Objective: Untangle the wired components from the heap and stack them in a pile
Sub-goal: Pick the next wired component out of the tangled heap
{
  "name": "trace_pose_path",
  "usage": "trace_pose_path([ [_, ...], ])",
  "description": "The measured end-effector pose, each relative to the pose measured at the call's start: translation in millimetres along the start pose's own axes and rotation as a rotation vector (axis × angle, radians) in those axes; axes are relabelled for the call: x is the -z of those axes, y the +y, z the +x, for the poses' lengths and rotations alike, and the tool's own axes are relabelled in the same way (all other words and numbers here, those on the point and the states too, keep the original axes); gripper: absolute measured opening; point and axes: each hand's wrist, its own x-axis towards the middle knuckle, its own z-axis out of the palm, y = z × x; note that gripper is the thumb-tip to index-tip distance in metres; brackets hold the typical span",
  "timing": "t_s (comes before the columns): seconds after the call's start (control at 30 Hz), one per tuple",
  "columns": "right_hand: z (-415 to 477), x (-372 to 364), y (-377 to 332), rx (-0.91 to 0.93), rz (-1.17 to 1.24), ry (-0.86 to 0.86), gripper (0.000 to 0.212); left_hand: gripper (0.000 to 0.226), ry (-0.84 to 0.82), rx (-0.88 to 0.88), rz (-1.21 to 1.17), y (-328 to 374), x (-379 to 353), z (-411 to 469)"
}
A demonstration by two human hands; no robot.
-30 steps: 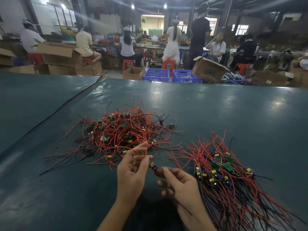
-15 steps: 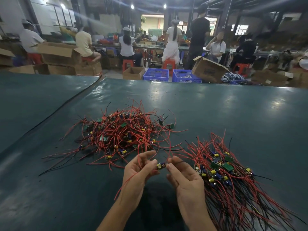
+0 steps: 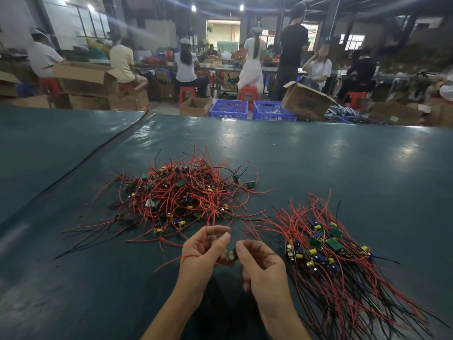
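On a dark green table (image 3: 318,155), a tangled heap (image 3: 181,195) is lying left of a neater pile (image 3: 343,266), while the left hand (image 3: 203,251) and right hand (image 3: 262,266), fingers curled, are pinching one small wired part (image 3: 232,255) between them.

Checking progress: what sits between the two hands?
One component, its red wire held in the left hand, the right hand pinching it; seen in the head view.

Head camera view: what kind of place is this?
Most likely an electronics assembly workshop: heaps of wired circuit boards on a green work table, workers seated on red stools behind, plus cardboard boxes and blue crates.
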Motion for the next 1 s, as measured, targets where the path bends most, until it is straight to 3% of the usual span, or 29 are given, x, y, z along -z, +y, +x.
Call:
trace_pose_path([
  [0.13,0,0,-1,-0.006,0.076,0.049,0.015,0.029,-0.051,0.03,-0.01,-1,-2,-1],
  [0.33,2,4,0,-0.038,0.119,-0.022,0.008,0.039,-0.221,0.152,0.081,-2,-4,-4],
  [0.53,7,3,3,-0.024,0.145,0.109,0.012,0.054,-0.244,0.178,0.139,-3,-2,-5],
  [0.6,8,3,5,-0.04,0.086,0.154,0.015,0.048,-0.244,0.157,0.167,-3,-5,-5],
  [0.73,5,2,7,-0.061,-0.071,0.159,0.039,0.034,-0.243,0.112,0.2,-4,-7,-6],
  [0.87,9,6,10,-0.045,-0.122,0.145,0.032,0.034,-0.226,0.03,0.326,-10,-5,-4],
  [1.0,10,8,10,-0.081,-0.124,0.099,0.037,0.03,-0.223,-0.022,0.387,-11,-3,-5],
])
